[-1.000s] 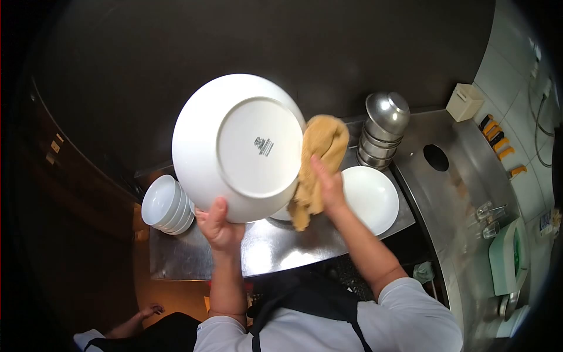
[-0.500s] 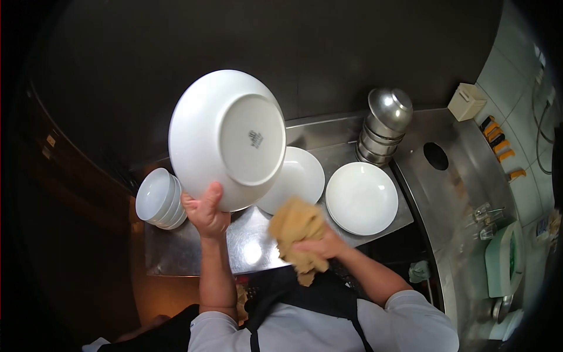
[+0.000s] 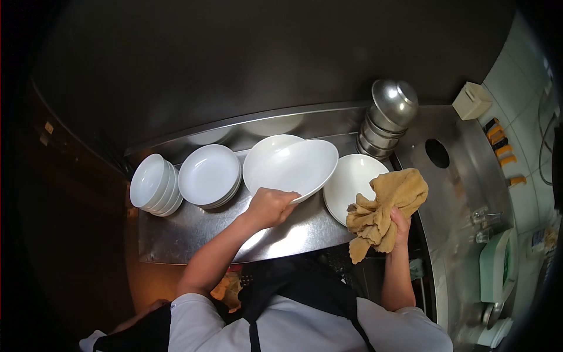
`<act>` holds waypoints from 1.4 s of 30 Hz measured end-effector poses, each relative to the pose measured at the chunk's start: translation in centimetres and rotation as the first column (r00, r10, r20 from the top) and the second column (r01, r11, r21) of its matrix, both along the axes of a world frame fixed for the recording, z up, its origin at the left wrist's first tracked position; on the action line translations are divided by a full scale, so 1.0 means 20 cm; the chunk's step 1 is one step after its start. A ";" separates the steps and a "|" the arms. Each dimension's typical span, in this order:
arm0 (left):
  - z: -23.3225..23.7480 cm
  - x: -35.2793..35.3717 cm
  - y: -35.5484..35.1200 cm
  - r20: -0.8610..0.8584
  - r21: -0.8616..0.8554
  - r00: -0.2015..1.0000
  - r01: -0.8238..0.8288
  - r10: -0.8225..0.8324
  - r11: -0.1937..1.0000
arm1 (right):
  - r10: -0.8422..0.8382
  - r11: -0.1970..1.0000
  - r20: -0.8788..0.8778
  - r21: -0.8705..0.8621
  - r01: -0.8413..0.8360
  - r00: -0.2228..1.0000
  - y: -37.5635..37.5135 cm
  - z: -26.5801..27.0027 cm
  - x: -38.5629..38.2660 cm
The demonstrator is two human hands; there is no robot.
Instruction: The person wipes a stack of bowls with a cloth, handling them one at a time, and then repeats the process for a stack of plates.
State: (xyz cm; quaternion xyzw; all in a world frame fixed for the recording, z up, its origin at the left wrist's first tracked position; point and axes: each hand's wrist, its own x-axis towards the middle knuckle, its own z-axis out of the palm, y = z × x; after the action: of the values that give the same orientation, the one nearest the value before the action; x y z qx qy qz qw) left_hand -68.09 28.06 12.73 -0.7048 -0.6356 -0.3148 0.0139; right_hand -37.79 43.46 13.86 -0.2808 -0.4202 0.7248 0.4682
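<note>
Since the earlier frame, the large white dish (image 3: 316, 165) has swung down from the upper middle of the frame, its underside no longer facing the view, and the tan cloth (image 3: 388, 202) has shifted to the right. The dish is now at the centre of the frame, tilted with its hollow side up, overlapping another white dish (image 3: 263, 154); whether the two touch cannot be told. The left hand (image 3: 270, 208) has its grip closed on the near rim. The right hand (image 3: 400, 227) has its grip around the bunched cloth, which hangs in front of a round white dish (image 3: 347, 179) at centre right.

On the metal counter (image 3: 187, 237), left of centre, a stack of shallow dishes (image 3: 209, 176) stands beside a tilted stack of white bowls (image 3: 152, 183). Metal bowls (image 3: 388, 120) are piled toward the upper right, the top one upside down. Farther right are a beige box (image 3: 471, 101) and orange-handled tools (image 3: 502, 146) along the tiled wall. A green container (image 3: 495, 267) is at lower right.
</note>
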 end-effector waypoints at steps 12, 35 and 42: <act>-0.27 -0.04 0.04 -0.138 0.039 0.988 -0.065 0.069 0.997 | 0.012 0.998 -0.019 -0.054 -0.013 1.000 0.03 -0.09 0.06; -0.37 -0.14 -0.04 -0.181 -0.229 0.983 -0.069 0.027 0.971 | 0.018 0.999 -0.003 -0.048 -0.018 1.000 0.00 -0.08 0.00; -0.37 -0.08 -0.02 -0.131 0.017 0.988 -0.075 0.076 0.997 | -0.051 0.995 0.018 0.085 0.049 0.999 0.05 -0.12 0.07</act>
State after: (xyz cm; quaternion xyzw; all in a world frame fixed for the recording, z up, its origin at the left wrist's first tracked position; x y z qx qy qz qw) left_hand -69.69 27.57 5.30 -0.6994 -0.6577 -0.2705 0.0719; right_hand -36.41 44.41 11.52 -0.2785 -0.4479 0.6916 0.4935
